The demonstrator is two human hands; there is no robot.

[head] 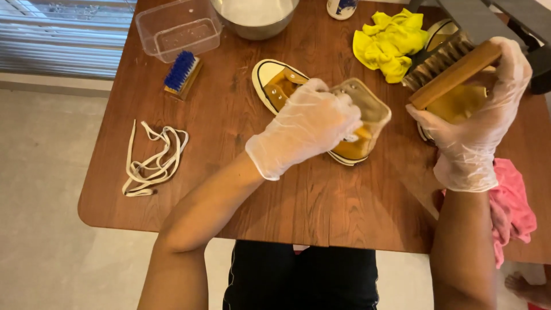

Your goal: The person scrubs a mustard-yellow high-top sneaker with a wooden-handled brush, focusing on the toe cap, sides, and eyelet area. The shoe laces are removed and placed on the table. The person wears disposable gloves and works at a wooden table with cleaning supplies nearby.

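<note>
- Sneaker, mustard yellow with a white sole and toe cap, lies about mid-table, toe toward the far edge, its ankle collar raised toward the near edge.
- Left hand, in a clear glove, has its fingers curled together and clamped on the collar of the sneaker.
- Right hand, also gloved, grips a wooden brush, fingers wrapped tight round its back; the bristles face away from the palm.
- Second sneaker sits under the right hand toward the right edge, mostly hidden by the hand and brush.
- Yellow cloth lies crumpled near the far edge, between the metal bowl and the brush.
- Clear plastic tub stands at the far left corner of the table.
- Small blue-bristled brush rests just beside the tub, on its near side.
- White laces lie in a loose tangle near the left edge, well apart from the sneaker.
- Pink cloth hangs over the near right corner, touching the right wrist.
</note>
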